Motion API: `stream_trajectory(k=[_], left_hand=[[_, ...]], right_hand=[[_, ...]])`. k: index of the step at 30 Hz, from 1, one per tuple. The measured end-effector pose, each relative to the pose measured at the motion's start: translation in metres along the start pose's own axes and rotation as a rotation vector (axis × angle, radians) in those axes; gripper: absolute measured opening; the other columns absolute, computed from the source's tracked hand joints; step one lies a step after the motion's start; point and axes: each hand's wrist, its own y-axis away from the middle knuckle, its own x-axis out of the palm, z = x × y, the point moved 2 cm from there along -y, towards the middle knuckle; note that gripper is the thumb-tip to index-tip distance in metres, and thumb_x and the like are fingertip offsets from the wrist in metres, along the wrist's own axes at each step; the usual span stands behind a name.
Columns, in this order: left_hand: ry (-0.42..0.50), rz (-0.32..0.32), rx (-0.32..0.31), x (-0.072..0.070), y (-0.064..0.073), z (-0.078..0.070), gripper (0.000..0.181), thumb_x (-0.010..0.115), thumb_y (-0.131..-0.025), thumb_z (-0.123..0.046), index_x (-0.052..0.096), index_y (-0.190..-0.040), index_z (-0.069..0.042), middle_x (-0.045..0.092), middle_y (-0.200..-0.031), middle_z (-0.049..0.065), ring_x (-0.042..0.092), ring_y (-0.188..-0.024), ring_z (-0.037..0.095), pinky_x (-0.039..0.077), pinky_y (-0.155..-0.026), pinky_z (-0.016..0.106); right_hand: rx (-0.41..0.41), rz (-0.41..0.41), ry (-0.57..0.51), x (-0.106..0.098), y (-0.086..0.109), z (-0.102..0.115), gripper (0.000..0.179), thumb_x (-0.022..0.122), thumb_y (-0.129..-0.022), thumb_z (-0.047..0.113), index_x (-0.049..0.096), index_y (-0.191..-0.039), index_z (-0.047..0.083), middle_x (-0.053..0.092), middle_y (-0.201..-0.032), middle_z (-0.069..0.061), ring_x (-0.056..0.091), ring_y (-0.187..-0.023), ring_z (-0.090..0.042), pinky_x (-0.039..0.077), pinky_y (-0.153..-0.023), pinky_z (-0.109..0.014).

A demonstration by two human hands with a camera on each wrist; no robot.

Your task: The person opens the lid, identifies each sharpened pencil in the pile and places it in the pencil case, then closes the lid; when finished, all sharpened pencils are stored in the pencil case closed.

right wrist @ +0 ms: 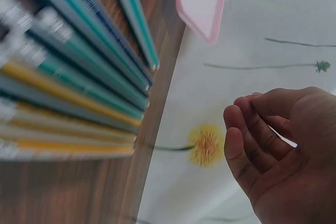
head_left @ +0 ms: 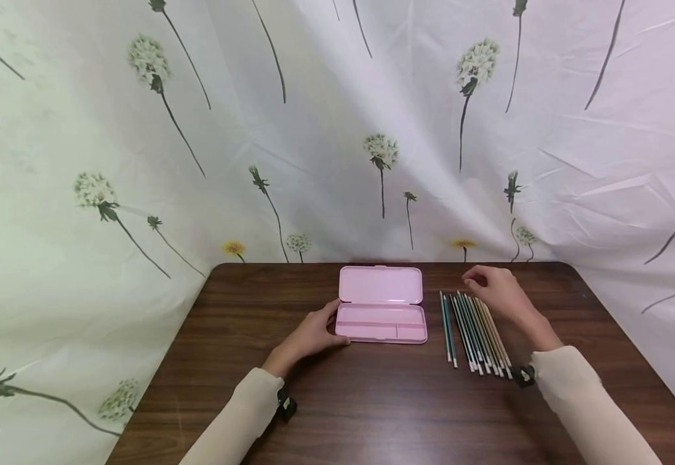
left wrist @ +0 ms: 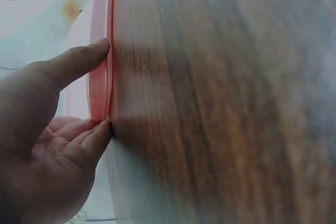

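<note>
A pink pencil case (head_left: 381, 314) lies on the table with its lid folded back, its divided compartments showing bare pink plastic. At its left end my left hand (head_left: 312, 330) holds it, the thumb (left wrist: 84, 62) against the front wall and the fingers round the end. To the right of the case, several pencils (head_left: 479, 329) in teal, grey and gold lie side by side, tips toward the back. Two teal pencils (head_left: 447, 329) lie a little apart on the case side. Above the far tips hovers my right hand (head_left: 501, 292), fingers loosely bent, with nothing in them.
The dark wooden table (head_left: 372, 400) ends at a back edge just behind the case lid. A white cloth (head_left: 325, 194) printed with flowers hangs behind and at both sides. Each wrist carries a small black camera (head_left: 287, 405).
</note>
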Motion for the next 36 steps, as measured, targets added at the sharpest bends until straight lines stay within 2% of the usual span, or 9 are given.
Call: stream_trajectory(k=[7,15,19,24,32,36], left_hand=[[-0.042,-0.009,0.001,0.001,0.003,-0.001,0.101,0.090,-0.088,-0.024,0.031,-0.167,-0.001,0.042,-0.167,0.022,0.049,-0.151,0.031,0.044,-0.121,0.047],[-0.080,-0.017,-0.003,0.001,0.008,-0.004,0.102,0.088,-0.090,-0.028,0.029,-0.167,0.002,0.039,-0.168,0.023,0.045,-0.154,0.034,0.042,-0.123,0.050],[-0.078,-0.023,0.022,0.001,0.010,-0.003,0.102,0.089,-0.089,-0.028,0.030,-0.167,0.001,0.043,-0.166,0.023,0.049,-0.151,0.035,0.044,-0.120,0.051],[-0.073,-0.018,0.020,0.001,0.011,-0.003,0.101,0.090,-0.088,-0.028,0.032,-0.166,0.002,0.043,-0.166,0.024,0.052,-0.148,0.036,0.047,-0.117,0.050],[-0.070,-0.001,0.003,0.000,0.011,-0.004,0.100,0.089,-0.089,-0.026,0.031,-0.166,0.002,0.040,-0.168,0.025,0.054,-0.147,0.036,0.049,-0.116,0.049],[-0.072,-0.007,-0.013,0.000,0.011,-0.004,0.098,0.089,-0.089,-0.024,0.033,-0.165,0.002,0.041,-0.167,0.025,0.054,-0.147,0.036,0.048,-0.117,0.049]], right_hand=[[0.029,0.012,0.051,-0.011,0.029,-0.020,0.016,0.067,-0.103,0.013,0.079,-0.109,0.004,0.078,-0.096,-0.010,0.062,-0.078,-0.016,0.049,-0.069,-0.035],[0.088,0.079,0.044,-0.007,0.049,-0.040,0.015,0.069,-0.103,0.014,0.078,-0.107,0.002,0.076,-0.090,-0.006,0.061,-0.075,-0.014,0.048,-0.064,-0.032],[0.110,0.113,0.025,0.000,0.056,-0.049,0.014,0.069,-0.102,0.013,0.078,-0.105,0.002,0.076,-0.091,-0.006,0.063,-0.076,-0.013,0.050,-0.064,-0.032],[0.143,0.162,-0.003,0.010,0.061,-0.058,0.016,0.069,-0.103,0.015,0.077,-0.106,0.001,0.076,-0.090,-0.007,0.065,-0.073,-0.013,0.053,-0.065,-0.034],[0.207,0.174,-0.003,0.018,0.063,-0.066,0.016,0.070,-0.102,0.014,0.074,-0.105,-0.001,0.072,-0.084,-0.006,0.062,-0.066,-0.015,0.052,-0.057,-0.033],[0.229,0.177,0.015,0.018,0.064,-0.063,0.019,0.072,-0.098,0.015,0.071,-0.105,-0.002,0.070,-0.084,-0.007,0.062,-0.064,-0.016,0.052,-0.057,-0.033]])
